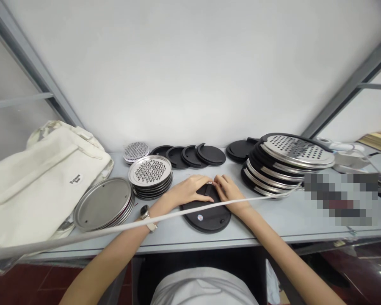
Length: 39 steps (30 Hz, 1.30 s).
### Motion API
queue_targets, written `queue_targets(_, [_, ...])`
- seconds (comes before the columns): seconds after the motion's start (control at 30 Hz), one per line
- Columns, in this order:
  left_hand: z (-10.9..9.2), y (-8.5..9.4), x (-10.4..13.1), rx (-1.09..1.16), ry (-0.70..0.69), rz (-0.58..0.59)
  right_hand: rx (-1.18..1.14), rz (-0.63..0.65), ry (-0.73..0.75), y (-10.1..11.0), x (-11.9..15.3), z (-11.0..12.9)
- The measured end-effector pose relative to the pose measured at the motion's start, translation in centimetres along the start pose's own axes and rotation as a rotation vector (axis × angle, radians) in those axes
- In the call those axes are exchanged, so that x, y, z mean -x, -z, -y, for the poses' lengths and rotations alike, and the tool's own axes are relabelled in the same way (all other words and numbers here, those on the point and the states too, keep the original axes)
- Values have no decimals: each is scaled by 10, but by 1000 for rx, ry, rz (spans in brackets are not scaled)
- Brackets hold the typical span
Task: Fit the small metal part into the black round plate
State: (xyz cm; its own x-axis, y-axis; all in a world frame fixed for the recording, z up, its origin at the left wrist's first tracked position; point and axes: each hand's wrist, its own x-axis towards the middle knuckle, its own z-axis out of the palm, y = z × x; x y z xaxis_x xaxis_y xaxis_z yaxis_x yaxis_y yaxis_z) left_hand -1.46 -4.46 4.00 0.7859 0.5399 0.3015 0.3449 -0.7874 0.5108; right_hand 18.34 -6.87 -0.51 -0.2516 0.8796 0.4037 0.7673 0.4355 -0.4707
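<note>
A round black disc (206, 214) with a small round sticker and a dark knob lies flat near the table's front edge. My left hand (192, 190) rests on its upper left part, thumb and fingers apart around the far side. At the disc's far right edge, the fingers of my right hand (227, 190) are bent and pressed together; what they pinch, if anything, is too small to make out. Both hands touch the disc. Behind it, black discs with raised curved rims (212, 155) overlap in a row.
Perforated metal grater discs (150, 171) and plain metal discs (103, 204) are stacked left. A tall stack of black and metal discs (296, 150) stands right. A cream bag (34, 182) lies far left. A white cord (114, 229) crosses in front.
</note>
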Motion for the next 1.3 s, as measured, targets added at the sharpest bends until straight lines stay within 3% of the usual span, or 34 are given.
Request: queue_targets(1.3, [-1,0,3,-56,21,10,37,36,11,2,-2,-2])
